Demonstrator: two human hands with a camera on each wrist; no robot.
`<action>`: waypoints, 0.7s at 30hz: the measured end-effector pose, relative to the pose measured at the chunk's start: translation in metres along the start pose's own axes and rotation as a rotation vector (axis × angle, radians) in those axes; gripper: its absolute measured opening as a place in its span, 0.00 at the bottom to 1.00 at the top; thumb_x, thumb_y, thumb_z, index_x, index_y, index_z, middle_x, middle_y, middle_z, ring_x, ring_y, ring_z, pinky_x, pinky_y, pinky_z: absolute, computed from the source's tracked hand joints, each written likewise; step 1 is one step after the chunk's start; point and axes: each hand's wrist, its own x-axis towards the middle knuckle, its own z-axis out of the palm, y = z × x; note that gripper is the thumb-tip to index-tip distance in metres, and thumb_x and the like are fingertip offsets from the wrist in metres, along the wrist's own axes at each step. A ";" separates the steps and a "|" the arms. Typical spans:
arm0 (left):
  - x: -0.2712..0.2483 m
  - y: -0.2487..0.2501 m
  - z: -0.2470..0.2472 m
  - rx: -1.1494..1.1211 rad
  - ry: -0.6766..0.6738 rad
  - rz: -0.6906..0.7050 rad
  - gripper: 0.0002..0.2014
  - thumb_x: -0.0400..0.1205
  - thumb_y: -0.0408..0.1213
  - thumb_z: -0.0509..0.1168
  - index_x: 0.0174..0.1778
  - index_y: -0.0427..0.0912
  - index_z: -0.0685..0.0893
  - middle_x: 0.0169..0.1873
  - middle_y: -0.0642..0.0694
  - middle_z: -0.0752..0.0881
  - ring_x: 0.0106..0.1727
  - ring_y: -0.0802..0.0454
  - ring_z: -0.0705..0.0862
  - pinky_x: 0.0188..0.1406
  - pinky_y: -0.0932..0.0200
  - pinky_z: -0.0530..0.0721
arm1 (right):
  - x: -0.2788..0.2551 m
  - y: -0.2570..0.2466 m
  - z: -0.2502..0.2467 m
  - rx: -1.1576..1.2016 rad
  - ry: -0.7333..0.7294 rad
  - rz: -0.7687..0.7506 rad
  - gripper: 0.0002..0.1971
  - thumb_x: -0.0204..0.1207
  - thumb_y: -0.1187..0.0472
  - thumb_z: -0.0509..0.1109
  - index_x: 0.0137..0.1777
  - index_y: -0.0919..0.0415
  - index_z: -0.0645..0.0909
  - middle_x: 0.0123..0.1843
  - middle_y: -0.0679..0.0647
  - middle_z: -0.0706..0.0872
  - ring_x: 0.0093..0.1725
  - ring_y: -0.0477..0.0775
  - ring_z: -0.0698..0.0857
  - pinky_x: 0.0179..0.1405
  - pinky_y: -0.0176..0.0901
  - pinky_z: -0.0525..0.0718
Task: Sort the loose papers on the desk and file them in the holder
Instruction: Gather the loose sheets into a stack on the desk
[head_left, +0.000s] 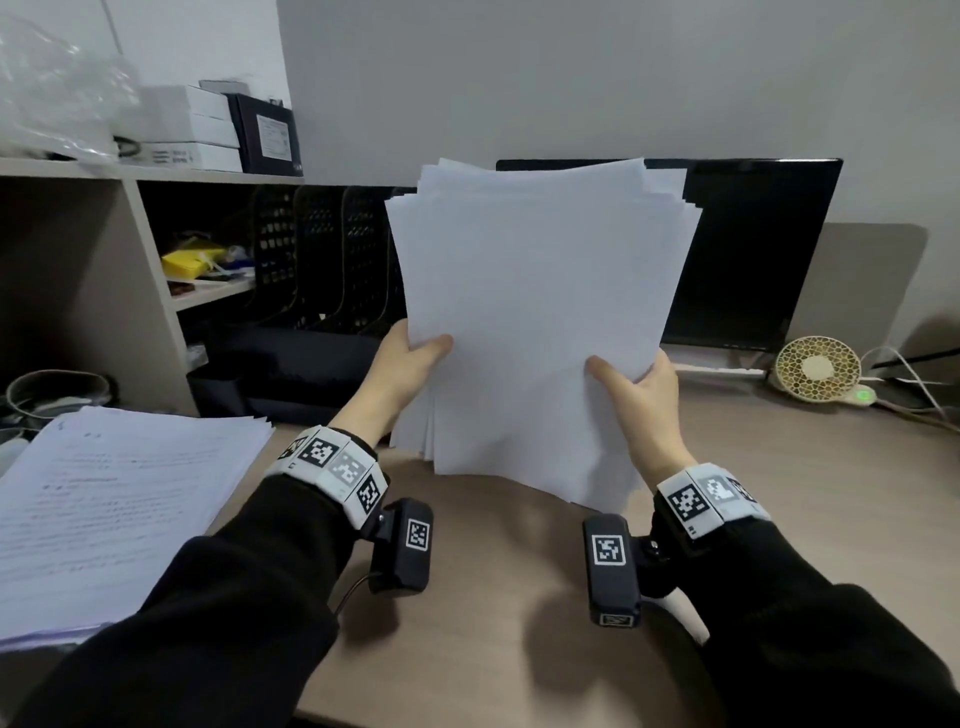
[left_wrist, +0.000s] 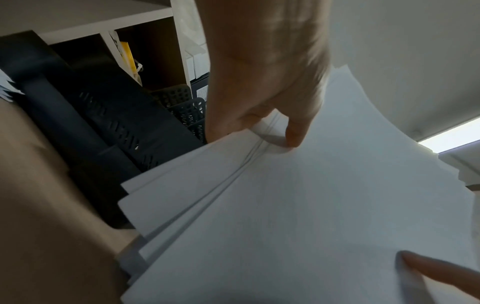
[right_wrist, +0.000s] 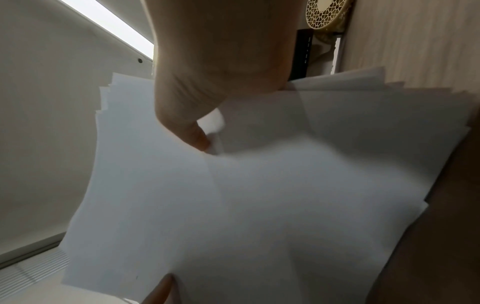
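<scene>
Two hands hold one uneven sheaf of papers (head_left: 535, 312) upright above the desk (head_left: 779, 519), its lower edge apparently just clear of the surface, sheets fanned at top and bottom. The step appears to be squaring the sheaf. Recommended method: loosen the grip slightly, tap the lower edge on the desk until the sheets align, then re-grip before carrying it to the black mesh holder (head_left: 332, 260) at 10 o'clock of the sheaf. The left hand (head_left: 400, 374) pinches the left edge, thumb in front. The right hand (head_left: 644, 400) does likewise on the right edge. A second printed stack (head_left: 104, 509) lies at 8 o'clock.
</scene>
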 end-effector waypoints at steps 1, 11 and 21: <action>0.000 0.000 0.002 0.018 0.020 0.010 0.15 0.84 0.30 0.62 0.67 0.37 0.79 0.56 0.48 0.84 0.54 0.55 0.84 0.45 0.72 0.81 | 0.001 0.000 0.001 0.007 0.004 -0.006 0.16 0.63 0.54 0.74 0.52 0.54 0.83 0.51 0.51 0.90 0.51 0.53 0.89 0.57 0.61 0.86; 0.005 0.014 -0.002 -0.180 0.065 0.076 0.18 0.81 0.31 0.68 0.67 0.34 0.77 0.57 0.47 0.86 0.52 0.59 0.86 0.45 0.68 0.85 | 0.025 -0.037 -0.006 0.037 0.021 -0.148 0.21 0.62 0.53 0.79 0.55 0.55 0.81 0.52 0.51 0.88 0.52 0.51 0.88 0.53 0.49 0.87; 0.001 0.000 0.006 -0.223 -0.052 0.019 0.39 0.61 0.41 0.80 0.66 0.40 0.70 0.62 0.43 0.84 0.60 0.51 0.86 0.53 0.56 0.87 | 0.017 -0.007 -0.013 0.135 -0.064 -0.084 0.11 0.64 0.62 0.71 0.48 0.56 0.82 0.46 0.52 0.89 0.45 0.51 0.87 0.45 0.43 0.85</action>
